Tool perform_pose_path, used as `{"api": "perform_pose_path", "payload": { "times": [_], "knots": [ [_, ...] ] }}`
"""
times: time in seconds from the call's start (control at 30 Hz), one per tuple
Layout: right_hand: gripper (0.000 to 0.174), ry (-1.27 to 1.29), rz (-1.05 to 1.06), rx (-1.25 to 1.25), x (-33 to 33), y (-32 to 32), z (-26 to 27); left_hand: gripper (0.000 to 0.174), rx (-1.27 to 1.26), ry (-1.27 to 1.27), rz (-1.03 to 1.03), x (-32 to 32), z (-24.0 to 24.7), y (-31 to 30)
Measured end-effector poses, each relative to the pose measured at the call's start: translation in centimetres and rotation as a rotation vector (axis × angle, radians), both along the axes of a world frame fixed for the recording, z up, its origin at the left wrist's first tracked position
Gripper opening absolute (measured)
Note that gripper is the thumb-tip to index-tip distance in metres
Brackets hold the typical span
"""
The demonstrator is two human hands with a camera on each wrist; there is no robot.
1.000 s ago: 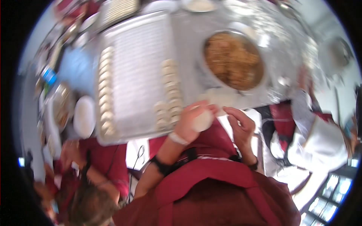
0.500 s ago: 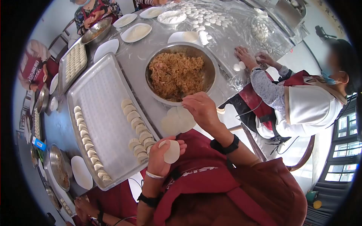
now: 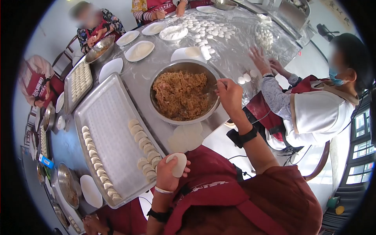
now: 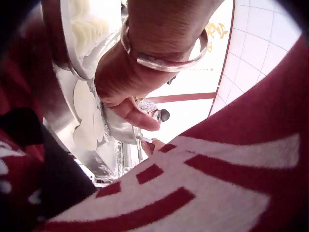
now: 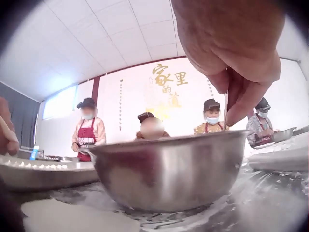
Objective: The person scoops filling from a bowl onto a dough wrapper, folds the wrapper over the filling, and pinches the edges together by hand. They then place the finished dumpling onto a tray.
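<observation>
My left hand [image 3: 167, 178] holds a round white dumpling wrapper [image 3: 179, 166] beside the tray's near corner, thumb along its edge and fingers beneath. In the left wrist view the back of that hand [image 4: 128, 89] hides the wrapper. At the right rim of a steel bowl [image 3: 156, 109], my right hand [image 3: 230, 96] pinches the handle of a thin metal utensil [image 3: 212, 89]; its lower end is hidden in the brown minced filling [image 3: 180, 92]. The right wrist view has the fingers [image 5: 244, 104] gripping this handle above the bowl. Several loose wrappers [image 3: 186, 137] lie overlapping below the bowl.
A large metal tray [image 3: 113, 103] left of the bowl carries rows of folded dumplings [image 3: 147, 148] along both sides. Plates [image 3: 140, 51] and many small dough pieces [image 3: 209, 29] lie farther back. A person [image 3: 325, 98] works at the table's right edge.
My right hand has moved from near the loose wrappers to the bowl's right rim and pinches the utensil there. The left hand keeps the wrapper, now tilted more upright. The head view has turned.
</observation>
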State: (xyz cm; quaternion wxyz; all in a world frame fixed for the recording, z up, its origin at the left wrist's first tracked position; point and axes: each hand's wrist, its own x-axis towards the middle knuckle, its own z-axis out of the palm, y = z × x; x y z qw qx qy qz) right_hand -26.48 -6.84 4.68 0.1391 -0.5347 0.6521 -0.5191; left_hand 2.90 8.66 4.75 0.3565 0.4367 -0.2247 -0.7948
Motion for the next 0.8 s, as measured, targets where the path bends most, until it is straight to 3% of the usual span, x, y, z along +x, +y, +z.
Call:
{"api": "perform_pose_path", "payload": {
  "times": [0.13,0.33,0.43,0.8],
  "knots": [
    [0.013,0.218,-0.136,-0.028,-0.6,-2.5,-2.4,0.032,-0.100,0.039,0.148,-1.1,0.9,0.3],
    [0.016,0.181,-0.107,0.024,1.5,-5.1,-3.4,0.035,-0.124,0.097,0.165,-0.6,0.6,0.5],
    [0.019,-0.250,-0.023,0.172,2.3,-4.6,-2.2,0.036,-0.126,0.115,0.169,-0.3,0.6,0.2],
    [0.021,-0.786,0.086,0.169,1.8,-3.1,-0.5,0.034,-0.229,0.134,0.305,0.1,1.4,-3.0]
  ]
}}
